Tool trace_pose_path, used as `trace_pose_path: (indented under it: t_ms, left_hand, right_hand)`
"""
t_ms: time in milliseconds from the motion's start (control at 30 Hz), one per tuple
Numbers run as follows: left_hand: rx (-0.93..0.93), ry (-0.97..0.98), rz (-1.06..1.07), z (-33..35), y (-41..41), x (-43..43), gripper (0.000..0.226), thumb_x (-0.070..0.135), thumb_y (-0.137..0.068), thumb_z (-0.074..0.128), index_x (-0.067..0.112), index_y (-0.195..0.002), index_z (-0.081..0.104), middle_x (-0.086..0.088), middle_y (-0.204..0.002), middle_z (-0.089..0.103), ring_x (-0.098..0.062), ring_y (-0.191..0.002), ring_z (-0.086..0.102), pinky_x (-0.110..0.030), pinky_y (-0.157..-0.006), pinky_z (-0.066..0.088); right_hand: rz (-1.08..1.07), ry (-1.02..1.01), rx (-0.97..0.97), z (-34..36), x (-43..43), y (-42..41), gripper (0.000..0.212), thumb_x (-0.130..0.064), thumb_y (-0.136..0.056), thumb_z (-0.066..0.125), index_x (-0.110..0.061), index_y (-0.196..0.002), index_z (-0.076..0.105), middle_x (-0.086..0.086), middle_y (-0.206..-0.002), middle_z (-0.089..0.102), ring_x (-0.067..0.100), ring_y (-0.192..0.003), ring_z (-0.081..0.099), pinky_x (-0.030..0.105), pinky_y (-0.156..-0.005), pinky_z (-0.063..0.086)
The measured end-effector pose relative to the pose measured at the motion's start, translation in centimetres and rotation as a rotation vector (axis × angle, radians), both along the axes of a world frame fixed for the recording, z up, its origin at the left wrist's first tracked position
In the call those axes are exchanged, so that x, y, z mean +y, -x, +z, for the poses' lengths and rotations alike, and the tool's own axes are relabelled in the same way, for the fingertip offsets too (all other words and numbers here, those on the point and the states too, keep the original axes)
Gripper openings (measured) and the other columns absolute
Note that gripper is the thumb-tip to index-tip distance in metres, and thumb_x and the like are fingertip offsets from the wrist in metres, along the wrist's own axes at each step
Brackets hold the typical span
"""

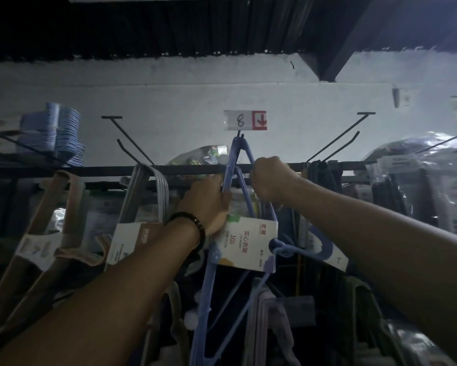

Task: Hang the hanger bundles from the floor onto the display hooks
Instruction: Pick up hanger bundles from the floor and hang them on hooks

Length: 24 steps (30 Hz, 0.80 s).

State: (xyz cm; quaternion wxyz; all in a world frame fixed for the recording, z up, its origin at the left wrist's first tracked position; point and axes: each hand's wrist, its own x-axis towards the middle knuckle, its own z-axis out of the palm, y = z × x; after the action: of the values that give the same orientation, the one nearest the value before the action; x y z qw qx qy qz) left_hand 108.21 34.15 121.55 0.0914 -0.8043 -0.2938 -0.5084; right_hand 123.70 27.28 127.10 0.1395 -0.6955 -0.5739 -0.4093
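Note:
A bundle of blue hangers [209, 291] with a white paper label band [246, 241] hangs at the middle. Its top corner rests on the tip of the centre display hook [240, 137], just under a tag marked 8 [244, 120]. My left hand [209, 204] grips the bundle's left arm above the label; a dark bracelet sits on that wrist. My right hand [268, 178] is closed round the bundle's right arm, a little higher.
An empty black hook [128, 140] juts out at left and another empty hook [341, 140] at right. Grey hangers [153, 191], beige hangers [63, 207], a stack of blue hangers [55, 133] and plastic-wrapped packs [420, 180] crowd the black rail [111, 170].

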Motion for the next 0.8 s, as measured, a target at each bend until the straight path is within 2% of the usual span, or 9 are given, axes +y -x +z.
trace_pose_path:
  t_ms: [100,267,333,433,500,567,667,733,800]
  left_hand:
    - [0.086,0.002,0.161,-0.8,-0.4,0.6,0.019,0.04,-0.105,0.058,0.024,-0.114,0.053,-0.006,-0.111,0.071,-0.025,-0.086,0.064,-0.036,-0.07,0.048]
    - [0.217,-0.126,0.299,-4.2,-2.5,0.9,0.073,0.03,-0.1,0.063,0.015,-0.158,0.022,-0.014,-0.157,0.042,-0.034,-0.119,0.063,-0.043,-0.089,0.057]
    - [0.273,-0.051,0.289,-5.0,-3.1,1.0,0.091,0.035,-0.097,0.064,0.018,-0.166,0.007,-0.009,-0.171,0.015,-0.035,-0.125,0.059,-0.041,-0.089,0.056]
    - [0.354,0.109,0.366,-5.1,-3.5,1.9,0.104,0.038,-0.098,0.063,0.017,-0.168,-0.012,-0.004,-0.173,-0.027,-0.041,-0.145,0.041,-0.05,-0.103,0.052]
    - [0.363,0.183,0.381,-4.7,-3.6,2.6,0.102,0.035,-0.101,0.062,0.019,-0.168,-0.014,-0.008,-0.176,-0.012,-0.036,-0.13,0.054,-0.045,-0.094,0.054]
    - [0.292,0.292,0.31,-4.1,-3.7,2.6,0.095,0.027,-0.106,0.059,0.023,-0.168,-0.013,-0.008,-0.175,0.016,-0.023,-0.108,0.057,-0.032,-0.075,0.05]
    - [0.373,0.253,0.374,-3.6,-3.9,2.0,0.091,0.028,-0.102,0.066,0.013,-0.169,0.006,-0.007,-0.178,0.005,-0.028,-0.135,0.053,-0.034,-0.103,0.049]
    - [0.414,0.233,0.409,-3.2,-3.9,1.0,0.088,0.032,-0.098,0.072,0.005,-0.165,0.021,-0.014,-0.172,0.024,-0.033,-0.139,0.053,-0.039,-0.11,0.049]
    - [0.427,0.24,0.403,-2.9,-3.4,-0.3,0.059,0.035,-0.095,0.072,0.007,-0.142,0.051,-0.016,-0.146,0.057,-0.034,-0.124,0.062,-0.039,-0.097,0.054]
  right_hand:
    - [0.05,0.1,0.09,-0.2,1.6,-0.6,0.026,-0.018,-0.108,0.052,-0.002,-0.117,0.071,0.008,-0.106,0.071,0.018,-0.082,0.064,0.028,-0.073,0.054]
    - [0.11,0.142,0.206,-0.5,4.1,-1.3,0.035,-0.017,-0.11,0.045,-0.001,-0.136,0.064,0.015,-0.14,0.064,0.029,-0.124,0.065,0.036,-0.098,0.053]
    - [0.182,0.173,0.35,-0.4,5.2,-2.3,0.039,-0.025,-0.113,0.044,-0.001,-0.137,0.062,0.018,-0.141,0.062,0.032,-0.122,0.065,0.038,-0.094,0.053]
    - [0.361,0.209,0.509,-0.5,6.8,-3.9,0.045,-0.044,-0.11,0.048,-0.006,-0.123,0.067,0.015,-0.115,0.073,0.025,-0.086,0.073,0.034,-0.069,0.059]
    - [0.346,0.183,0.402,-1.0,7.9,-4.6,0.038,-0.047,-0.108,0.051,-0.013,-0.103,0.067,0.008,-0.093,0.072,0.015,-0.066,0.071,0.026,-0.053,0.057]
    - [0.247,0.225,0.224,-1.6,8.1,-4.7,0.025,-0.037,-0.109,0.052,-0.018,-0.11,0.067,0.013,-0.104,0.072,0.015,-0.071,0.072,0.022,-0.054,0.057]
    - [0.176,0.229,0.078,-2.2,8.4,-5.1,0.041,-0.025,-0.113,0.046,-0.025,-0.154,0.048,0.02,-0.142,0.058,0.036,-0.115,0.068,0.038,-0.091,0.059]
    - [0.177,0.251,0.155,-2.6,7.0,-4.8,0.042,-0.039,-0.113,0.045,-0.016,-0.148,0.054,0.018,-0.133,0.062,0.035,-0.109,0.069,0.041,-0.092,0.06]
    - [0.223,0.203,0.24,-2.9,5.9,-4.8,0.053,-0.049,-0.11,0.047,-0.004,-0.133,0.06,0.017,-0.116,0.068,0.032,-0.098,0.071,0.04,-0.083,0.061]
